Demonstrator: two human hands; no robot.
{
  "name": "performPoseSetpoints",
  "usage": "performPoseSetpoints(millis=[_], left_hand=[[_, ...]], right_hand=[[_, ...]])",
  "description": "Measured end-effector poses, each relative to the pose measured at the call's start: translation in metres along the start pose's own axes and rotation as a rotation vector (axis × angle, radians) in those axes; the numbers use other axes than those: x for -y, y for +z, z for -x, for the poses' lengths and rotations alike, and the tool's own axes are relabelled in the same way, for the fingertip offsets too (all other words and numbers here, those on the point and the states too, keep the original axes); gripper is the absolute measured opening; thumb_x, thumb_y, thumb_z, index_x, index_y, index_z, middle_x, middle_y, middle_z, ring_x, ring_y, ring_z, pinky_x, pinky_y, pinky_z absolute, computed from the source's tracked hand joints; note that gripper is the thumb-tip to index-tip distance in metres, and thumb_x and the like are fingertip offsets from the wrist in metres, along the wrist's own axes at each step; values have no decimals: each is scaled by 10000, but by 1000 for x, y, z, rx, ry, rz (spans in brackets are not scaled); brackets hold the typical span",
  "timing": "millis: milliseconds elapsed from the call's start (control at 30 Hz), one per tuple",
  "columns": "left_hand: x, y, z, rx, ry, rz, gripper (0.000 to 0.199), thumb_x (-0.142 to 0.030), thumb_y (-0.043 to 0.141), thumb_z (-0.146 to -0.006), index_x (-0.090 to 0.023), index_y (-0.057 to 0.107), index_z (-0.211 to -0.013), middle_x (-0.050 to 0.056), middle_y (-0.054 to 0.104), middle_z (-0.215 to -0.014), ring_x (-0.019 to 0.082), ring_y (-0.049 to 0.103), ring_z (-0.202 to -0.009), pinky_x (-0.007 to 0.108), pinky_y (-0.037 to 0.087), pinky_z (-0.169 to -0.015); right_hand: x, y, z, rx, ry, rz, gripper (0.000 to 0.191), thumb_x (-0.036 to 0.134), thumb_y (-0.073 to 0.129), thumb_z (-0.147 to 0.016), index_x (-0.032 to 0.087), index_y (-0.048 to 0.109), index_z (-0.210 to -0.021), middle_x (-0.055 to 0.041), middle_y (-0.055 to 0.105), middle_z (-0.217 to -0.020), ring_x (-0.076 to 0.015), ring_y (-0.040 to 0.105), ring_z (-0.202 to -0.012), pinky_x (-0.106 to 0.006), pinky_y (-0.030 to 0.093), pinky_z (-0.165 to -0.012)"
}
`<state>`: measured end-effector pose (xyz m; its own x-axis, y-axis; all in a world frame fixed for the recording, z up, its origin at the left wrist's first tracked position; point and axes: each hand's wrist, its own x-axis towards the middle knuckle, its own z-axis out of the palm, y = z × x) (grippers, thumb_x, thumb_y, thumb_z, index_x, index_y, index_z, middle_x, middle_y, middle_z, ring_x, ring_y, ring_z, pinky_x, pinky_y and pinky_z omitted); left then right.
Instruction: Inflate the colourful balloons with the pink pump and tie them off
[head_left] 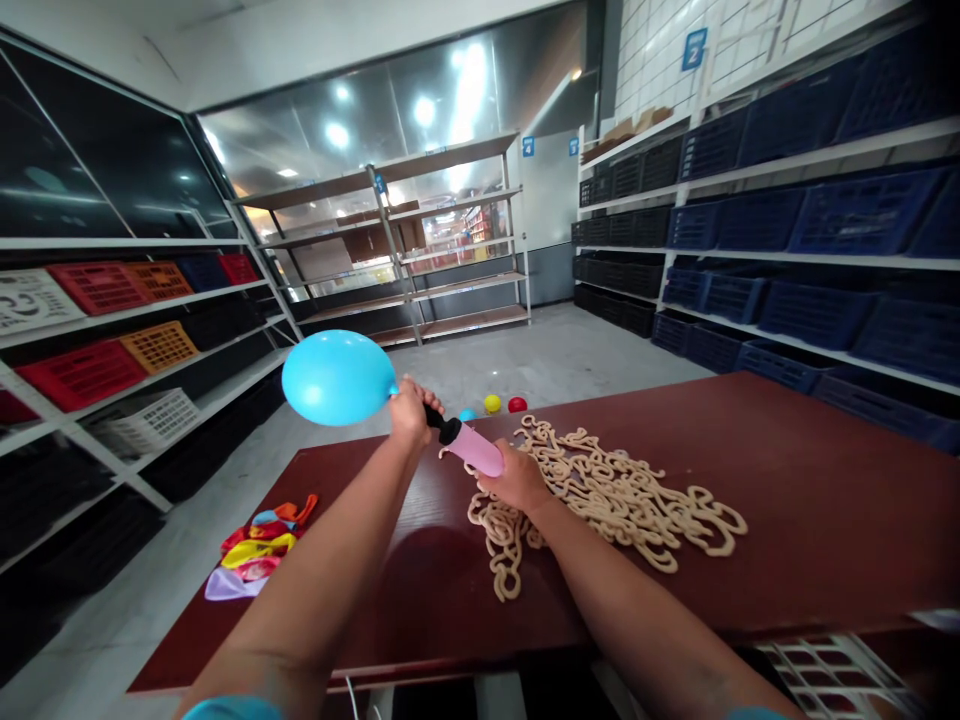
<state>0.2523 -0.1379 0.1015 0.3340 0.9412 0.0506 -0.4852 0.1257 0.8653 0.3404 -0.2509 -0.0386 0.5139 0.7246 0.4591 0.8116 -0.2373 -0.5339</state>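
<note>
A round, inflated light-blue balloon (337,378) points out to the left over the table's far edge. Its neck is pinched in my left hand (411,408), closed where the balloon meets the black nozzle end of a hand balloon pump (477,449). My right hand (516,477) is wrapped round the pump's pink barrel, which slants down to the right. Under and beyond that hand, a heap of beige, curly, rope-like strands (622,500) spreads over the tabletop. A small pile of flat, uninflated balloons (259,550) in several colours lies left of my left forearm.
The dark red table (810,490) stretches away to the right. Beyond its far edge, a yellow balloon (492,403), a red balloon (517,404) and a blue one show. Shelves with blue crates (817,310) stand right; coloured crates (97,288) line the left.
</note>
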Motion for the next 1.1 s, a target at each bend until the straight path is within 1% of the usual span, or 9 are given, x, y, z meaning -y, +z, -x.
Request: performPoseSetpoints(millis=[133, 400, 467, 533, 633, 833, 933, 1000, 1100], left_hand=[[-15, -5, -2, 0, 9, 20, 357, -381, 416, -781, -205, 219, -540, -51, 283, -415, 87, 329, -328, 229, 321, -351], [-110, -20, -29, -12, 103, 2, 293, -257, 425, -729, -208, 202, -545, -47, 282, -422, 97, 335, -328, 233, 316, -340], [-127, -17, -34, 1, 122, 0, 298, -267, 431, -732, -207, 204, -549, -47, 282, -423, 95, 334, -327, 227, 312, -337], [-131, -12, -38, 17, 136, -5, 307, -288, 436, -741, -207, 208, -552, -47, 287, -425, 93, 334, -327, 222, 308, -334], [-114, -5, -39, 27, 128, -15, 323, -317, 427, -763, -207, 206, -554, -46, 283, -423, 90, 330, -322, 216, 303, -328], [-37, 3, -24, 32, 33, -64, 341, -357, 405, -782, -209, 216, -540, -47, 282, -403, 95, 326, -313, 223, 308, -325], [-8, 2, -13, 34, 2, -53, 351, -365, 400, -784, -210, 213, -530, -45, 280, -398, 98, 337, -317, 228, 311, -330], [0, 0, -8, 30, 0, -34, 353, -361, 396, -784, -210, 209, -526, -43, 281, -399, 98, 341, -321, 229, 311, -334], [-7, -5, -6, 18, 2, -19, 341, -347, 386, -781, -210, 208, -523, -42, 280, -397, 99, 334, -322, 236, 315, -336]], right_hand=[[0, 0, 0, -32, -39, -9, 412, 457, 620, -639, 212, 526, -957, -39, 639, -784, -183, 591, -693, -265, 368, -592], [-4, 12, -2, -92, -99, -46, 415, 432, 604, -645, 216, 514, -988, -48, 638, -811, -195, 600, -704, -291, 408, -601], [-4, 13, -2, -93, -95, -55, 416, 433, 601, -648, 216, 515, -992, -52, 635, -809, -197, 598, -701, -294, 409, -595], [-5, 14, -1, -77, -85, -60, 406, 435, 601, -647, 214, 521, -977, -50, 630, -786, -195, 594, -685, -292, 403, -579], [-8, 14, 1, -46, -67, -47, 399, 449, 606, -637, 212, 527, -949, -45, 623, -755, -190, 587, -654, -283, 386, -551], [-10, 12, 1, -37, -32, -16, 395, 469, 620, -629, 214, 519, -913, -35, 629, -745, -181, 585, -640, -267, 360, -548], [-8, 10, 0, -17, -25, -19, 375, 458, 623, -637, 217, 519, -906, -29, 632, -750, -172, 583, -648, -259, 351, -557], [-6, 8, 0, -7, -29, -25, 373, 455, 626, -637, 219, 521, -906, -28, 633, -759, -170, 583, -657, -256, 349, -564], [-4, 6, 0, 2, -38, -45, 396, 461, 633, -633, 225, 521, -931, -28, 635, -783, -172, 585, -679, -256, 353, -572]])
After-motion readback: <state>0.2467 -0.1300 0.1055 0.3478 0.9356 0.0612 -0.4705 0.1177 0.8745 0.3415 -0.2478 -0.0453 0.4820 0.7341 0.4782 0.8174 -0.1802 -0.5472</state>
